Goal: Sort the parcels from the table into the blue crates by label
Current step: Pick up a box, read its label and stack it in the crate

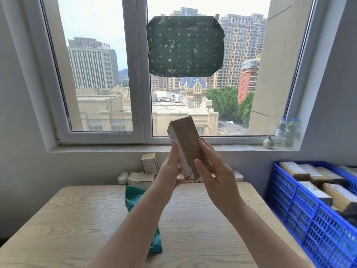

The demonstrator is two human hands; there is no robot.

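Observation:
A long brown cardboard parcel point(186, 140) with a white label on its left face is held upright in the air above the wooden table point(81, 215). My left hand point(170, 171) holds its lower left side, fingers straight along the label. My right hand point(212, 171) grips its right side, thumb on the front face. A teal plastic mailer point(135, 198) lies on the table, partly hidden under my left forearm. The blue crate point(301, 215) at the right holds several brown boxes point(316, 192).
Behind the table's far edge stand small boxes point(149, 163) and a low white radiator point(123, 177) against the wall. On the window sill at the right are two water bottles point(286, 133) and a small round vase point(269, 142).

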